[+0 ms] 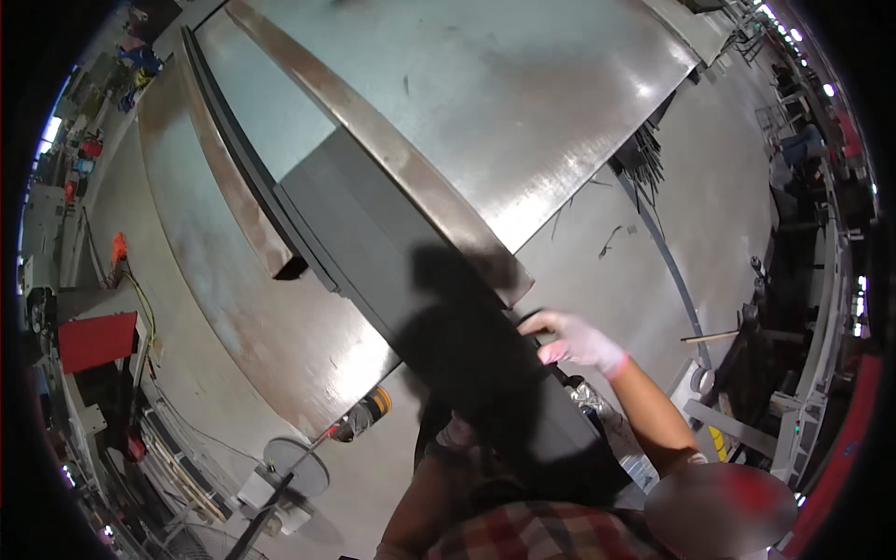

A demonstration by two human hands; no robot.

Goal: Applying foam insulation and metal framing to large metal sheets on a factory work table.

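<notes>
Your right hand (574, 341), in a pale glove, reaches forward with the forearm stretched up from the lower right, its fingers curled over the near edge of a long dark metal panel (392, 252) that slants away to the upper left. Your left hand (455, 434) sits low beside that panel, mostly lost in shadow; whether it grips anything cannot be told. One dark panel lies between two large curved steel sheets: one sheet (523, 103) fills the top of the view, a rusty band along its edge, the other (233, 280) sweeps down the left. On the concrete floor (644, 252) below lie one striped orange cylinder (371, 409) and one round grey disc (297, 465).
</notes>
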